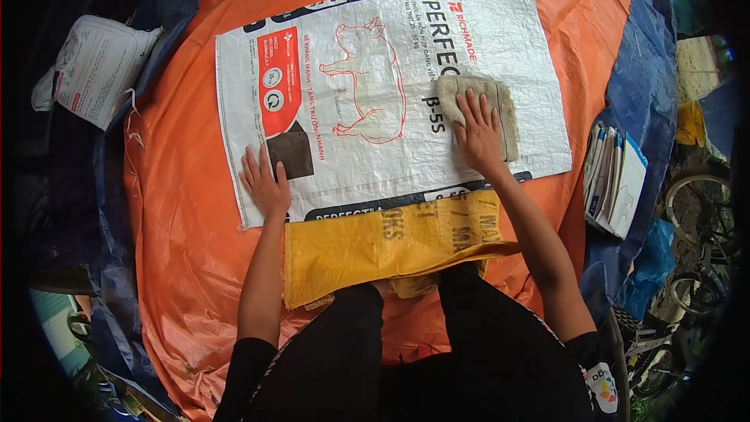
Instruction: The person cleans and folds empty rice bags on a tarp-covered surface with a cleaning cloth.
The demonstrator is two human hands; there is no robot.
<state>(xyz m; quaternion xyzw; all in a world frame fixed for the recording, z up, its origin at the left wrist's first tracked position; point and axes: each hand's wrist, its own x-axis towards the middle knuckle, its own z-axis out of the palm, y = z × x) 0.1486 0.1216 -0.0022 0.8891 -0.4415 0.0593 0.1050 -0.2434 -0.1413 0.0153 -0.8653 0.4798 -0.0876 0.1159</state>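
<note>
A white woven feed sack (367, 55) printed with a red pig outline lies flat on an orange tarp (180, 234). My left hand (266, 184) presses flat on the sack's lower left corner, fingers spread. My right hand (476, 134) lies palm down on a folded beige cloth (504, 94) on the sack's right side. A yellow woven sack (391, 246) is spread across my lap, overlapping the white sack's near edge.
A stack of folded white and blue sacks (616, 184) sits at the right on blue tarp (648, 70). A white printed bag (98, 66) lies at the upper left. Bicycles (699, 250) stand at the far right.
</note>
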